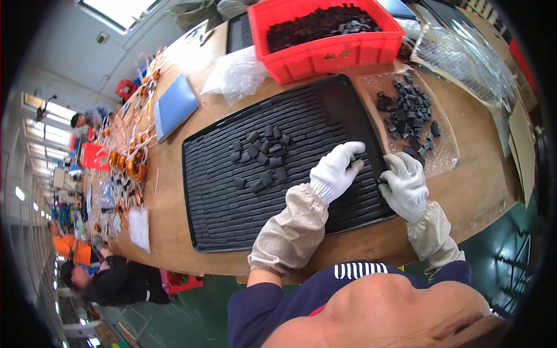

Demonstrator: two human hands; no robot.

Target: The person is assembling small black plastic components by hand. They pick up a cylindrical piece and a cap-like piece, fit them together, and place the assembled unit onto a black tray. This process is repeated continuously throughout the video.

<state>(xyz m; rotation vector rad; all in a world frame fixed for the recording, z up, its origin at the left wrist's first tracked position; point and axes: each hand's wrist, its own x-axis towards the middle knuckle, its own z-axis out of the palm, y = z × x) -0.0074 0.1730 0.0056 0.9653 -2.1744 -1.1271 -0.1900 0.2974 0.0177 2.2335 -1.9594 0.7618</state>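
Note:
A large black tray (342, 93) lies on the table, lined with close rows of small black blocks. My left hand (335, 169), in a white glove, is over the rows near the tray's right end. Its fingers reach forward with the thumb apart, and nothing shows between them. At the tray's right rim, my gloved right hand (404, 184) has its fingers curled together. A small dark piece (381, 181) shows at its fingertips, partly hidden. Loose black blocks (264, 152) lie heaped on the rows, left of my left hand.
A red bin (331, 61) full of black pieces stands behind the tray. More black pieces (412, 113) lie on bubble wrap at right. Clear plastic bags (238, 72), a blue flat panel (176, 108) and orange coils (130, 165) are farther left. Other people (116, 278) are at left.

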